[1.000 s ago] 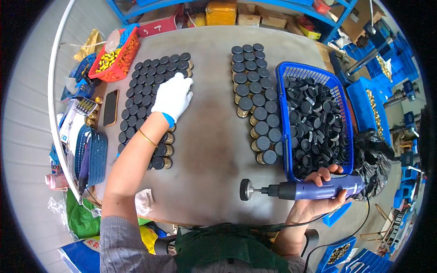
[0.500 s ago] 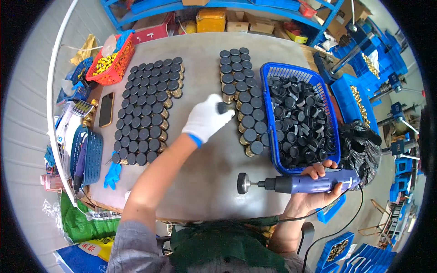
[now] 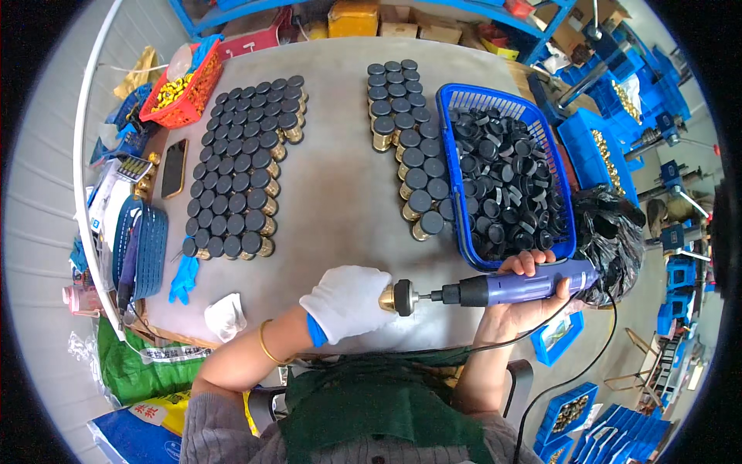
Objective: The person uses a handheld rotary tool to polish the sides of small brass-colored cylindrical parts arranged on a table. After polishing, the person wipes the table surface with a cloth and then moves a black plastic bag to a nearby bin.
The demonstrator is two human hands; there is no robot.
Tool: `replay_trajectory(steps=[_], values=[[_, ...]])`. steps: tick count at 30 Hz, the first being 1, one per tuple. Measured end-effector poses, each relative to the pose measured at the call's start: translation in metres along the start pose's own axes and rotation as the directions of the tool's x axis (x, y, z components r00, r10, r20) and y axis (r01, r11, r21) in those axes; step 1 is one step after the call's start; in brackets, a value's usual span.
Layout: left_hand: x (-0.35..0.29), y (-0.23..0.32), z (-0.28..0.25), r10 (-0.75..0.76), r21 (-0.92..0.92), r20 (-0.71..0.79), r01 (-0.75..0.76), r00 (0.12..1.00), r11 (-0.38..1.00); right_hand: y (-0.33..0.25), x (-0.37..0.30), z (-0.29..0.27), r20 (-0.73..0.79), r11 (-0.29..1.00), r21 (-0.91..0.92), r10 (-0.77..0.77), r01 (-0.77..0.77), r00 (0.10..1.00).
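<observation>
My left hand [image 3: 349, 303], in a white glove, is closed around a brass fitting [image 3: 386, 298]. The fitting's end meets the black round head [image 3: 403, 298] on the shaft of a purple electric screwdriver [image 3: 518, 284]. That tool lies across the bare fingers of my right hand [image 3: 533, 300], gripped near its body. Whether a black cap sits between fitting and head is hidden. Ahead stand a left block of black-capped brass fittings [image 3: 236, 182] and a right block of the same [image 3: 415, 160], all upright.
A blue basket [image 3: 442, 155] of loose black caps stands right of the blocks, beside a black plastic bag [image 3: 610, 232]. On the left are a red basket [image 3: 202, 90], a phone [image 3: 175, 168], a dark blue basket [image 3: 157, 251], a blue glove [image 3: 184, 280] and a white cloth [image 3: 225, 317].
My left hand has come back from the right block, bringing a brass fitting to the screwdriver's head. The screwdriver has shifted slightly left and up in the picture. The view has shifted a little.
</observation>
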State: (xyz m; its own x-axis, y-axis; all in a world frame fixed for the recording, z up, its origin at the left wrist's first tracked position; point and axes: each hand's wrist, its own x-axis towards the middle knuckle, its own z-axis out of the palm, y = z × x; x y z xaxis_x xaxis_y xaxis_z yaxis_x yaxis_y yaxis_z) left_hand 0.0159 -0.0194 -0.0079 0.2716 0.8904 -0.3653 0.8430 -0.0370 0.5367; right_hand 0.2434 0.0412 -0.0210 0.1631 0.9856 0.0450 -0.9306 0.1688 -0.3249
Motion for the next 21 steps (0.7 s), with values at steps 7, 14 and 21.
replay_trajectory(steps=[7, 14, 21], values=[[0.002, 0.003, 0.005, -0.019, -0.003, -0.127, 0.019, 0.992, 1.000, 0.002, -0.003, -0.008, -0.029, 0.999, -0.036, -0.012, 0.011, 1.000], [0.003, -0.009, -0.015, 0.216, 0.083, -0.517, -0.203, 0.828, 0.976, -0.022, 0.003, 0.003, 0.079, 0.986, 0.162, -0.045, 0.032, 0.996], [-0.009, -0.034, -0.018, -0.007, -0.807, 0.073, 0.063, 0.997, 0.587, -0.020, 0.006, -0.011, 0.032, 0.983, 0.184, 0.022, -0.027, 0.999]])
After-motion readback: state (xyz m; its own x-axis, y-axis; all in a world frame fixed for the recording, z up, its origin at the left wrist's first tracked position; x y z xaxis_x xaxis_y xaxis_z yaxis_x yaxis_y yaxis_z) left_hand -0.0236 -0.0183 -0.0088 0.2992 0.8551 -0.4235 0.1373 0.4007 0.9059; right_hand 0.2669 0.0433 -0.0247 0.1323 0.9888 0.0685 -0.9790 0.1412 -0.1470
